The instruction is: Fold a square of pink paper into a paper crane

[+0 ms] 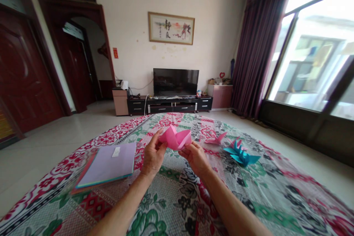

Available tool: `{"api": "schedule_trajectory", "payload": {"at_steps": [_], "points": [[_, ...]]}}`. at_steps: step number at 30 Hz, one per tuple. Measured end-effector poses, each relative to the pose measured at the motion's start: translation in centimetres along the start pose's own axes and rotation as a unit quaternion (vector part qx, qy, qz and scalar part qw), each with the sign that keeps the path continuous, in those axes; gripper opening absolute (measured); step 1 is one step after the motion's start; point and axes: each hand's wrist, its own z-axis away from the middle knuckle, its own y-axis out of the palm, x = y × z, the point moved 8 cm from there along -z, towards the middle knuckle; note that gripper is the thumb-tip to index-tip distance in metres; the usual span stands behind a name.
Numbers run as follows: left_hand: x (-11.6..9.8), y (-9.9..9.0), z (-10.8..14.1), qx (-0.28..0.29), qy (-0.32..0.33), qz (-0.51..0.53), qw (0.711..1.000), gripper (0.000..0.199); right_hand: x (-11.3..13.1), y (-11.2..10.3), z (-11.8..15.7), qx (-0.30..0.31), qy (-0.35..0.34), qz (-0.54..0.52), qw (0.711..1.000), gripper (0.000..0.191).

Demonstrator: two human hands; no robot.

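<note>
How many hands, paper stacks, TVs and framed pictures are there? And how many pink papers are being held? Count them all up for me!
Hands: 2 (left hand, right hand)
Paper stack: 1
TV: 1
Framed pictures: 2
Held pink paper: 1
Total: 7
The folded papers on the right overlap, so I left those out.

The paper stack is lying on the left of the tabletop, the folded papers are sitting on its right, and beyond it the television is standing on the cabinet, below the picture hanging on the wall.
</note>
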Motion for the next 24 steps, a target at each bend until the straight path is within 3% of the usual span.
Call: {"api": "schedule_trajectory", "payload": {"at_steps": [4, 10, 18, 24], "points": [[-0.1, -0.3, 0.0, 0.0, 0.011, -0.036, 0.999, 0.048, 0.1, 0.0, 0.0, -0.002, -0.015, 0.033, 0.999, 0.017], [0.1, -1.3, -0.2, -0.051, 0.037, -0.083, 0.995, 0.04, -0.4, 0.1, 0.0, -0.008, -0.012, 0.046, 0.999, 0.021], [-0.4, -0.8, -0.1, -0.014, 0.08, -0.148, 0.986, 0.015, -0.3, 0.3, 0.0, -0.007, -0.003, 0.028, 1.0, 0.018], [-0.4, -0.6, 0.0, -0.015, 0.06, -0.152, 0.986, 0.02, -0.6, 0.4, 0.1, 0.008, 0.001, 0.031, 0.999, 0.017]]}}
